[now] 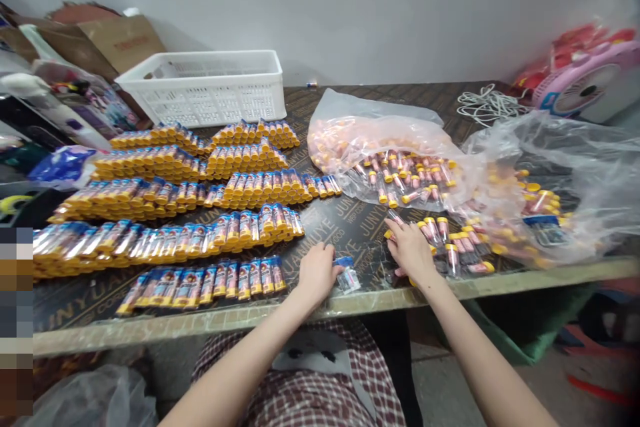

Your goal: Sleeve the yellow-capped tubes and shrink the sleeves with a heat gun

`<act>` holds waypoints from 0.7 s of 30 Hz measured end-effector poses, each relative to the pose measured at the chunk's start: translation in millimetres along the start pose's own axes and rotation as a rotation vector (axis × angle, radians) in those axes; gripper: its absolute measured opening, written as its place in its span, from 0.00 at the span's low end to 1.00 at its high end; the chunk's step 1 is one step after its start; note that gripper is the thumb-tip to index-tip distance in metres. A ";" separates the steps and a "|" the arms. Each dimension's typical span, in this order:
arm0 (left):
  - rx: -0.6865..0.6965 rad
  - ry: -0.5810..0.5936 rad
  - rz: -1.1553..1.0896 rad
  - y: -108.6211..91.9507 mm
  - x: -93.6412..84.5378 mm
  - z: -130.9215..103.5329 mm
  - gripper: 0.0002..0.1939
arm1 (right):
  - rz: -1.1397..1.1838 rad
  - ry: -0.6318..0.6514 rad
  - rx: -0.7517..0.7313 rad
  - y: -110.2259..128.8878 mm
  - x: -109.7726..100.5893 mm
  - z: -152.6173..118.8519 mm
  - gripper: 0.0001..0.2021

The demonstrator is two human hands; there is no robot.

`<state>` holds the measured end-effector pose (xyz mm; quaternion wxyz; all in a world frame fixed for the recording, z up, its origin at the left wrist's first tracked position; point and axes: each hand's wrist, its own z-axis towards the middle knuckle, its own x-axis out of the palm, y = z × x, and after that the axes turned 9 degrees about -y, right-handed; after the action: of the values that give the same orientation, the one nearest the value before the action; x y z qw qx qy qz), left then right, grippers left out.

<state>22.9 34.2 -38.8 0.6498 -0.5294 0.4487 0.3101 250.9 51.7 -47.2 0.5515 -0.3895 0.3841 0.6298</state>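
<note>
My left hand (317,273) rests near the table's front edge with curled fingers. Its thumb touches a small clear plastic sleeve with a blue top (348,276), apparently pinching its left edge. Farther right, my right hand (413,252) reaches palm down into loose clear tubes with yellow caps and pink contents (451,257). Its thumb and forefinger close around one such tube (395,217), partly hidden by the fingers. On the left lie rows of blue-topped, wrapped tubes (195,240), with a shorter row (210,285) nearest me.
Behind the rows stands a white plastic basket (210,97). A clear bag (380,127) spills more tubes, and another crumpled bag (590,167) lies right of it. A coiled white cord (490,105) and pink fan (583,83) sit at back right. The table's front edge (200,323) crosses before me.
</note>
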 end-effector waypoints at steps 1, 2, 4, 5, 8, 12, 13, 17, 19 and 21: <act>-0.008 0.003 0.000 -1.1 4.1 2.9 0.10 | 0.063 -0.014 0.019 2.1 -2.2 -1.3 0.21; -0.013 0.000 -0.011 -0.9 7.2 4.6 0.09 | 0.149 -0.035 0.049 4.6 -5.7 -3.6 0.23; -0.014 -0.013 -0.049 2.0 10.4 4.8 0.06 | 0.360 -0.086 0.129 11.3 -15.5 -11.1 0.26; -0.016 -0.017 -0.071 3.8 11.0 3.9 0.05 | 0.467 -0.109 0.174 15.8 -21.0 -15.9 0.26; -0.014 -0.023 -0.113 7.5 10.4 0.3 0.04 | 0.708 -0.131 0.298 32.3 -34.8 -32.0 0.21; -0.014 -0.011 -0.109 6.6 7.6 -2.5 0.04 | 0.853 -0.143 0.348 51.9 -41.6 -50.1 0.10; -0.025 -0.009 -0.102 5.9 7.0 -3.0 0.03 | 0.860 -0.155 0.343 54.9 -41.6 -53.4 0.09; -0.017 -0.079 -0.139 4.5 5.7 -5.1 0.01 | 0.859 -0.194 0.331 60.1 -39.6 -61.7 0.07; -0.023 -0.134 -0.252 4.9 5.6 -5.4 0.03 | 0.885 -0.219 0.340 61.3 -39.9 -64.4 0.07; -0.115 -0.143 -0.473 5.7 5.1 -4.6 0.05 | 0.921 -0.241 0.357 63.4 -42.4 -67.0 0.08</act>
<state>18.7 30.8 -45.9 0.7032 -0.6324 0.2469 0.2112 196.1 -32.4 -31.9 0.3148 -0.0036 0.5513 0.7726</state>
